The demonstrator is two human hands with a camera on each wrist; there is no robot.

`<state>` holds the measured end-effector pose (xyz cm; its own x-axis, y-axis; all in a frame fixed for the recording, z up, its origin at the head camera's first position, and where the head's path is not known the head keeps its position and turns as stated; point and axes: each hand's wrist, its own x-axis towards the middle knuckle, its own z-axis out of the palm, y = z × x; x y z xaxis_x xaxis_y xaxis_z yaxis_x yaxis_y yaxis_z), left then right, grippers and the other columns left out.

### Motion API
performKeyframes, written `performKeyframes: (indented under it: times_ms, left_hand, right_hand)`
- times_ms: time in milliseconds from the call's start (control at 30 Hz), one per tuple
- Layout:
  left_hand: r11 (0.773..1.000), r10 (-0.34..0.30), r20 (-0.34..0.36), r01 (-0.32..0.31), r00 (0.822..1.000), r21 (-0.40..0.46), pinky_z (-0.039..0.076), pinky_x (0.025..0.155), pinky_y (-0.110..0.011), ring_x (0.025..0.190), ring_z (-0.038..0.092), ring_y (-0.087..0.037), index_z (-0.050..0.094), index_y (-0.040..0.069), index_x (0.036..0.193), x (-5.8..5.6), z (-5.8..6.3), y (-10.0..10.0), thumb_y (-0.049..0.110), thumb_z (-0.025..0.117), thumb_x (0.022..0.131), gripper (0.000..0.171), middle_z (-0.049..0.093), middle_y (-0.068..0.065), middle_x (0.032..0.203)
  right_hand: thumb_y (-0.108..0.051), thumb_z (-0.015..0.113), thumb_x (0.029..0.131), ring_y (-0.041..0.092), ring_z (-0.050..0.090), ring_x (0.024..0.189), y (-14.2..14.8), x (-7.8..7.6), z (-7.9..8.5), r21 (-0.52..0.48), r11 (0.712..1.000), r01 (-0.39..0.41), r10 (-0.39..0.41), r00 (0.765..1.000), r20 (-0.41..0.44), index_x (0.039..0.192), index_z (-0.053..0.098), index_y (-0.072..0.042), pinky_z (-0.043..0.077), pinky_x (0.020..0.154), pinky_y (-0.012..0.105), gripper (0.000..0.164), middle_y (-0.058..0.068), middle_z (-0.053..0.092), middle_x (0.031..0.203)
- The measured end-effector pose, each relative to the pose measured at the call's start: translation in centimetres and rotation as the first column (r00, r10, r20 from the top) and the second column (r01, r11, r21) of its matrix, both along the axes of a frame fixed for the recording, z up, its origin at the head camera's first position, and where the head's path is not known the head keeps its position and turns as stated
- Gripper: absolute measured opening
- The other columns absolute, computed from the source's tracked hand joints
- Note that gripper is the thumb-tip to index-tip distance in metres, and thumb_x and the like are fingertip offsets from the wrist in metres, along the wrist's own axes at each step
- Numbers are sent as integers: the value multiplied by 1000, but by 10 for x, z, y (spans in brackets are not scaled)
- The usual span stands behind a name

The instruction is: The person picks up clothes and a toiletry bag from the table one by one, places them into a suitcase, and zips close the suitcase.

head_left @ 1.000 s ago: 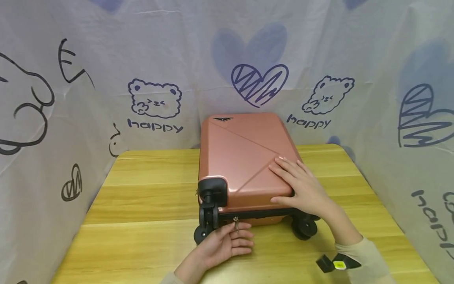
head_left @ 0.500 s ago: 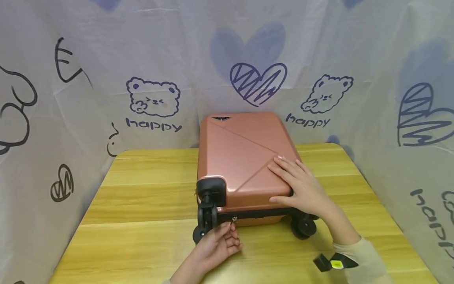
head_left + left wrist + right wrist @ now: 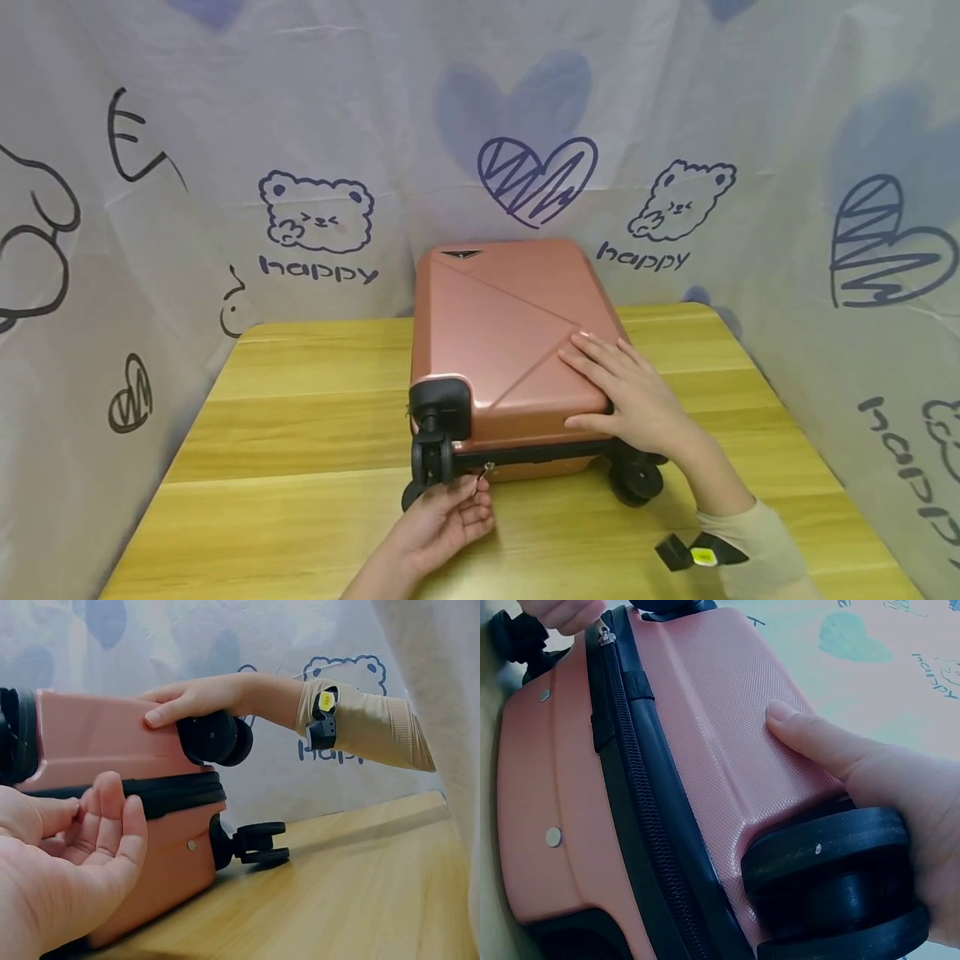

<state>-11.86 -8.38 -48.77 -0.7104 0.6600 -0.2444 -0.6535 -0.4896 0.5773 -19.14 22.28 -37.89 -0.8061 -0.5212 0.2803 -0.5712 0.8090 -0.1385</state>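
Observation:
A pink hard-shell suitcase [image 3: 502, 325] lies flat on the wooden table [image 3: 300, 433], its wheeled end towards me. My left hand [image 3: 446, 525] is at that end by the left wheels, thumb and forefinger pinching a small metal zipper pull [image 3: 484, 472]. In the right wrist view the zipper slider [image 3: 606, 635] sits on the black zipper [image 3: 641, 780] right at the fingertips of that hand. My right hand [image 3: 630, 396] rests on the suitcase's near right corner, fingers spread over the lid and thumb [image 3: 802, 727] against the end face.
Black double wheels [image 3: 636, 479] stick out at the suitcase's near right corner, with another set [image 3: 431, 458] at the left. A white curtain [image 3: 315, 100] with drawn hearts and bears surrounds the table on the back and sides.
My left hand's fingers have curled in from a looser spread, and it has shifted left, swinging the zipper pull leftward. The right hand stays on the suitcase. The head view has shifted slightly.

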Motion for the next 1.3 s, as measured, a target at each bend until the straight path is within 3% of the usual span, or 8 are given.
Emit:
performKeyframes:
  times_ms: [167, 500, 767, 1000, 1100, 1300]
  left_hand:
    - [998, 12, -18, -13, 1000, -59, 56, 78, -20, 83, 70, -8, 68, 10, 95, -1, 5, -3, 10, 46, 102, 23, 73, 1, 88]
    - [989, 34, -45, -40, 998, -140, 57, 79, -21, 83, 71, -9, 68, 8, 95, -2, 7, -17, 9, 51, 100, 18, 73, -1, 88]
    - [1000, -12, 29, 12, 1000, -2, 56, 80, -18, 84, 70, -8, 69, 6, 98, -5, 9, -25, 6, 44, 102, 25, 73, -3, 92]
    - [989, -44, 119, 26, 992, 144, 55, 83, -17, 85, 70, -8, 70, 1, 101, -4, 8, -33, 3, 34, 104, 36, 74, -5, 94]
    - [993, -47, 97, 36, 994, 110, 55, 81, -17, 84, 69, -7, 70, 3, 101, -3, 7, -33, 4, 35, 103, 35, 73, -3, 93]
    - [997, -39, -5, 39, 999, -63, 55, 79, -20, 81, 66, -7, 70, 8, 102, -4, 5, -17, 5, 47, 100, 23, 70, 1, 88]
  right_hand:
    - [-65, 67, 78, 25, 28, 148, 1, 0, 1, 4, 1000, 0, 0, 1000, -3, 152, 34, -27, 16, 121, 50, 90, 3, 31, 160]
    - [-64, 66, 79, 25, 28, 148, -1, 1, 2, 20, 1000, 6, -6, 1000, 11, 153, 33, -26, 17, 121, 50, 89, 2, 30, 161]
    - [-63, 68, 79, 25, 30, 147, 0, 2, 2, 5, 1000, 13, -13, 1000, 14, 152, 35, -27, 17, 121, 50, 88, 0, 33, 159]
    - [-63, 68, 78, 24, 30, 148, -4, 0, 1, -9, 1000, 13, -12, 1000, 24, 151, 36, -28, 17, 121, 49, 88, -2, 34, 159]
    - [-63, 68, 78, 24, 30, 147, -5, 0, 0, -26, 1000, 1, 0, 999, 32, 151, 37, -28, 17, 121, 50, 87, -1, 34, 159]
    - [-60, 71, 76, 27, 32, 146, -3, 0, -1, -50, 999, 1, -1, 1000, 7, 150, 40, -25, 18, 120, 51, 87, 3, 38, 157]
